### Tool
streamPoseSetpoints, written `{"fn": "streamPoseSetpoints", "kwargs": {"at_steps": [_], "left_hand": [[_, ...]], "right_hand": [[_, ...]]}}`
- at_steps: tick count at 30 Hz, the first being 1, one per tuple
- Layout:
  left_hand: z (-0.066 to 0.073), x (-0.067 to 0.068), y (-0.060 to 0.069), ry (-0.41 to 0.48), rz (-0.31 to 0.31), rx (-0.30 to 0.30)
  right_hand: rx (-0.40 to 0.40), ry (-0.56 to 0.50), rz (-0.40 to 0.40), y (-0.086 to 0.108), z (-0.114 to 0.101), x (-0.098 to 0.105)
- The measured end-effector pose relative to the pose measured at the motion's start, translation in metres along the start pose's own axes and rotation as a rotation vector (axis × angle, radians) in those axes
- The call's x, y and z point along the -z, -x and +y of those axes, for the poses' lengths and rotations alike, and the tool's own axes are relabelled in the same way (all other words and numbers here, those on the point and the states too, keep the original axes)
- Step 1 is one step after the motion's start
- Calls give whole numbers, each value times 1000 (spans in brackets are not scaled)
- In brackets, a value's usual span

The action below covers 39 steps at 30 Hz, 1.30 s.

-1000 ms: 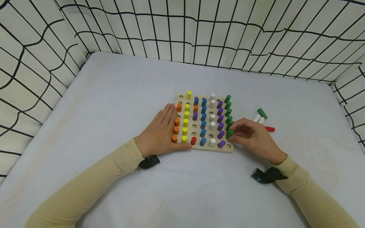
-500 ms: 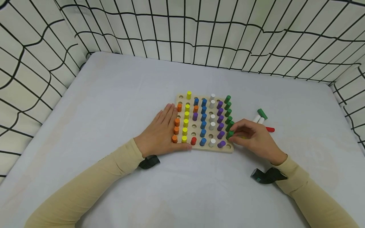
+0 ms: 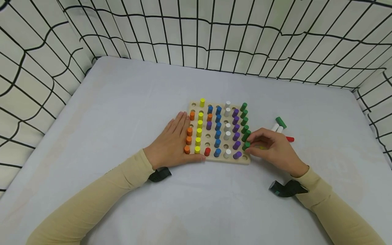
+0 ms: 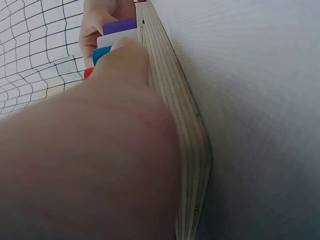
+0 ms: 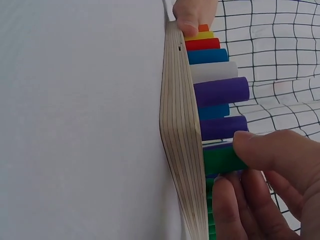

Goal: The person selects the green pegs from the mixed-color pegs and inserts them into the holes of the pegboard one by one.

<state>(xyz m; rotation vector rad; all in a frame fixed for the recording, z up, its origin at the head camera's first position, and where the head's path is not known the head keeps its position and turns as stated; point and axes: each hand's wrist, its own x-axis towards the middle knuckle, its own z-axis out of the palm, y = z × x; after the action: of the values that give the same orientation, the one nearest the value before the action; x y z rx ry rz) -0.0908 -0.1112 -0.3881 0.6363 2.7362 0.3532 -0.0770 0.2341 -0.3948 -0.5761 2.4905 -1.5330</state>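
A wooden pegboard (image 3: 220,161) lies flat on the white surface, with columns of coloured pegs standing in its holes. My left hand (image 3: 169,144) rests along its left side, fingers straight, and the thumb (image 4: 131,57) lies at the front edge. At the right side, my right hand (image 3: 272,148) pinches a green peg (image 5: 220,159) between thumb and fingers. That peg stands in the rightmost column, one place behind the bare front corner hole (image 3: 245,157). A purple peg (image 5: 222,127) is close beside the thumb. Something yellow shows inside the right palm, mostly hidden.
Loose pegs lie right of the board: a green one (image 3: 280,122), white ones (image 3: 280,129) and a red one (image 3: 290,139), partly behind the right hand. Black wire mesh (image 3: 196,34) borders the white surface (image 3: 137,88) at the back and sides.
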Motion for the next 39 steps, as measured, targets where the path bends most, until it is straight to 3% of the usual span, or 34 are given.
{"fn": "streamPoseSetpoints", "kwargs": {"at_steps": [21,35,39], "left_hand": [[0,1,0,-1,-3,-1],[0,1,1,8,-3,-2],[0,0,1,8,1,-5]], "right_hand": [[73,-13,41,2,-13,12],[46,-14,188,5,-23,36],[23,52,237,7,-26,43]]}}
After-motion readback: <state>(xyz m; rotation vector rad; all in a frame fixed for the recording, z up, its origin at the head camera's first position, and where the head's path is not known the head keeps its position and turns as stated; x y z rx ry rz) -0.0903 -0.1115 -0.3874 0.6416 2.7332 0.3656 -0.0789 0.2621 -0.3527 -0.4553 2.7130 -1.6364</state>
